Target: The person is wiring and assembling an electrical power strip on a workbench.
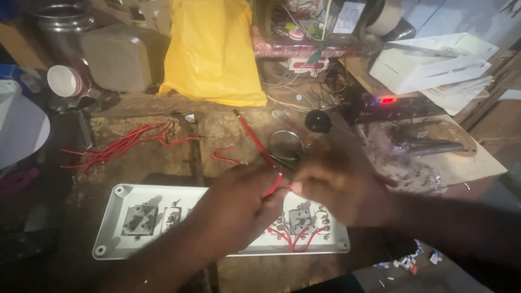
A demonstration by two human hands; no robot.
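Your left hand (pixel 239 203) and right hand (pixel 331 187) meet above the white switch panel (pixel 116 239) lying face-down on the tabletop (pixel 157 157). Both hands are pinched closed on one short red wire (pixel 274 186) stretched between them. Loose red wires (pixel 122 145) lie well apart, upper left.

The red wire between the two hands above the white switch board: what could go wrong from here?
1. Both hands are blurred and hide the red wire, so a slip or a wrong bend seems possible.
2. The white switch board already carries red wiring; the new piece could touch bare terminals.
3. A red indicator light glows nearby, so something may be powered.
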